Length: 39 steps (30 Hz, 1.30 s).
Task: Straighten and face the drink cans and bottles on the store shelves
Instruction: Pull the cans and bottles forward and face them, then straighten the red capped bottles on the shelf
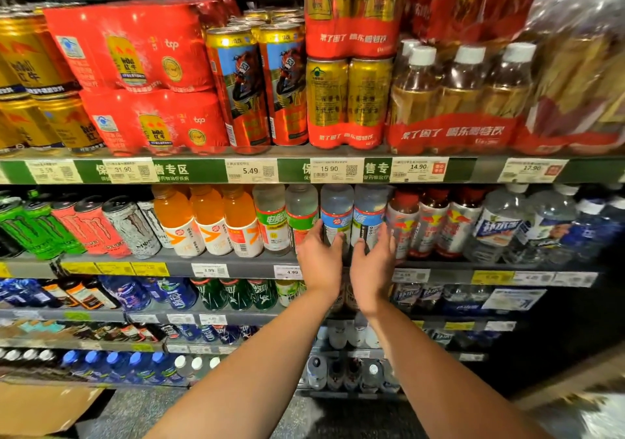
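- Clear plastic bottles with blue labels (336,217), second shelf (176,262), head view: left hand (319,257) and right hand (372,259) each wrap a narrow grip round one.
- Risk: twisting could knock neighbouring red-capped bottles (431,222) askew.

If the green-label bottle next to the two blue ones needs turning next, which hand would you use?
Probably the left hand. It grips the left blue-label bottle, directly beside the green-label bottle. The right hand holds the other blue-label bottle, farther away, and would have to cross over.
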### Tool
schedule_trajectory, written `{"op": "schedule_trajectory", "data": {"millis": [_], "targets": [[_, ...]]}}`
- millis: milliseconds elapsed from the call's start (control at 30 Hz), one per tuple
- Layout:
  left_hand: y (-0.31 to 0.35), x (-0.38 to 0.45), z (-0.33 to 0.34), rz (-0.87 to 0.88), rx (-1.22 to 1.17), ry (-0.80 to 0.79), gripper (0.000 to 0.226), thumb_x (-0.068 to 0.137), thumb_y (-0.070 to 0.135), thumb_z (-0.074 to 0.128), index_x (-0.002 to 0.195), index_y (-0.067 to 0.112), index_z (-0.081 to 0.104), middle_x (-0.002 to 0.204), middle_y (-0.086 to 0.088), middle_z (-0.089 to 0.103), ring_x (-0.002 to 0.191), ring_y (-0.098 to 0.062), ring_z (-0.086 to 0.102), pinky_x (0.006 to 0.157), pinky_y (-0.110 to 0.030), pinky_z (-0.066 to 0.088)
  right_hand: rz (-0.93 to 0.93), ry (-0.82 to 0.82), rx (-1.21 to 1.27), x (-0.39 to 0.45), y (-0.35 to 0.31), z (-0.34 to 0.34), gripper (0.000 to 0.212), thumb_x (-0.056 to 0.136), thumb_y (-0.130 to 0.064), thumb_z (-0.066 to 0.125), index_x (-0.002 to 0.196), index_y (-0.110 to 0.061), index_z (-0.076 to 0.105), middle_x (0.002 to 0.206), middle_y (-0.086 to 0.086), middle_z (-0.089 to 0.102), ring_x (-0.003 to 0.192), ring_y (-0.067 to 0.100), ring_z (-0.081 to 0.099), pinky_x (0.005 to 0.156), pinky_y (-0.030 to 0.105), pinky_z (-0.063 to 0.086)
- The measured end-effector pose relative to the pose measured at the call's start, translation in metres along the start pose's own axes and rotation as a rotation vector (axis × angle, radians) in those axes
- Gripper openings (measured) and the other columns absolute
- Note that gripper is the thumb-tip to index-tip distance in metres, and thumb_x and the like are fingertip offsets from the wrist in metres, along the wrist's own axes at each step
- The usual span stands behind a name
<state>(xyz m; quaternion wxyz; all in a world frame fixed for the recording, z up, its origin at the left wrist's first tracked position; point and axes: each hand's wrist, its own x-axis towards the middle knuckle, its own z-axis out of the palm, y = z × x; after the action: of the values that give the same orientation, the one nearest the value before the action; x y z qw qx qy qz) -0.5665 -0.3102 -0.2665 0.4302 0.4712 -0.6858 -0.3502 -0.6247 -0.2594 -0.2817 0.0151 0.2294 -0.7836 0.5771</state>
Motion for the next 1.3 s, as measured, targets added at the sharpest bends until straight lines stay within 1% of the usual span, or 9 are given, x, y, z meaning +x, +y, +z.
{"op": "schedule_trajectory", "data": {"millis": [233, 333, 433, 533, 633, 733, 867, 1133, 1300], "targets": [[-0.004, -0.001, 0.003, -0.043, -0.041, 0.036, 0.031, 0.085, 0.024, 0.073, 0.115, 0.016, 0.070, 0.092, 0.000, 0.073, 0.084, -0.016, 0.066, 0.074, -0.030, 0.051, 0.001, -0.042, 0.021, 0.006, 0.001, -0.008, 0.045, 0.090, -0.007, 0.059, 0.135, -0.004, 0.054, 0.129, 0.014, 0.060, 0.119, 0.027, 0.058, 0.097, 0.040, 0.050], [-0.006, -0.005, 0.004, -0.069, -0.091, 0.042, 0.034, 0.085, 0.022, 0.075, 0.116, 0.011, 0.070, 0.097, -0.003, 0.071, 0.085, -0.016, 0.065, 0.082, -0.034, 0.054, 0.109, -0.030, 0.054, 0.016, 0.012, -0.018, 0.018, 0.091, -0.015, 0.057, 0.107, -0.009, 0.064, 0.104, 0.006, 0.068, 0.097, 0.023, 0.064, 0.079, 0.039, 0.054], [-0.005, -0.013, 0.008, -0.050, -0.168, 0.027, 0.030, 0.085, 0.019, 0.074, 0.114, 0.011, 0.070, 0.101, 0.001, 0.070, 0.087, -0.011, 0.067, 0.083, -0.030, 0.056, 0.037, -0.007, -0.014, 0.020, 0.022, -0.030, 0.016, 0.087, -0.017, 0.049, 0.081, -0.004, 0.057, 0.085, 0.005, 0.060, 0.083, 0.025, 0.059, 0.068, 0.028, 0.038], [-0.004, -0.018, 0.017, -0.051, -0.262, -0.049, 0.027, 0.084, 0.019, 0.075, 0.110, 0.013, 0.072, 0.096, 0.004, 0.071, 0.088, -0.011, 0.068, 0.083, -0.029, 0.055, 0.113, 0.063, 0.013, 0.021, 0.028, -0.040, 0.009, 0.092, -0.018, 0.056, 0.093, -0.009, 0.056, 0.086, 0.001, 0.060, 0.083, 0.022, 0.059, 0.065, 0.025, 0.042], [-0.001, -0.020, 0.029, -0.089, -0.302, -0.174, 0.023, 0.081, 0.022, 0.078, 0.103, 0.020, 0.073, 0.089, 0.006, 0.073, 0.085, -0.013, 0.070, 0.080, -0.026, 0.056, 0.180, 0.080, 0.021, 0.027, 0.032, -0.051, 0.022, 0.093, -0.025, 0.062, 0.109, -0.009, 0.060, 0.104, 0.005, 0.067, 0.095, 0.021, 0.062, 0.080, 0.031, 0.051], [0.001, -0.020, 0.044, 0.009, -0.268, -0.301, 0.015, 0.080, 0.024, 0.071, 0.075, 0.036, 0.064, 0.066, 0.017, 0.060, 0.067, -0.003, 0.057, 0.064, -0.033, 0.049, 0.181, 0.122, 0.010, 0.038, 0.037, -0.066, 0.023, 0.093, -0.022, 0.064, 0.112, -0.007, 0.060, 0.107, 0.007, 0.066, 0.096, 0.022, 0.062, 0.084, 0.035, 0.052], [0.010, -0.030, 0.066, 0.019, -0.257, -0.322, 0.011, 0.079, 0.031, 0.071, 0.081, 0.041, 0.064, 0.070, 0.014, 0.066, 0.064, 0.002, 0.058, 0.061, -0.028, 0.047, 0.143, 0.231, -0.010, 0.051, 0.047, -0.089, 0.015, 0.090, -0.013, 0.067, 0.102, -0.009, 0.058, 0.083, -0.013, 0.055, 0.079, 0.015, 0.057, 0.061, 0.001, 0.036], [0.027, -0.051, 0.099, -0.120, -0.104, -0.094, 0.039, 0.073, 0.031, 0.085, 0.106, 0.024, 0.066, 0.080, 0.015, 0.062, 0.072, 0.003, 0.057, 0.066, -0.007, 0.039, 0.073, -0.082, -0.197, 0.079, 0.082, -0.108, 0.038, 0.093, -0.021, 0.059, 0.127, -0.007, 0.052, 0.123, 0.014, 0.059, 0.110, 0.031, 0.058, 0.091, 0.040, 0.048], [0.029, -0.051, 0.116, -0.136, -0.043, 0.041, 0.037, 0.076, 0.031, 0.083, 0.108, 0.021, 0.068, 0.093, 0.009, 0.069, 0.083, -0.007, 0.064, 0.075, -0.021, 0.048, 0.044, -0.101, 0.017, 0.085, 0.091, -0.120, 0.043, 0.089, -0.010, 0.067, 0.130, -0.012, 0.054, 0.125, 0.008, 0.059, 0.114, 0.024, 0.059, 0.094, 0.044, 0.052]]}}
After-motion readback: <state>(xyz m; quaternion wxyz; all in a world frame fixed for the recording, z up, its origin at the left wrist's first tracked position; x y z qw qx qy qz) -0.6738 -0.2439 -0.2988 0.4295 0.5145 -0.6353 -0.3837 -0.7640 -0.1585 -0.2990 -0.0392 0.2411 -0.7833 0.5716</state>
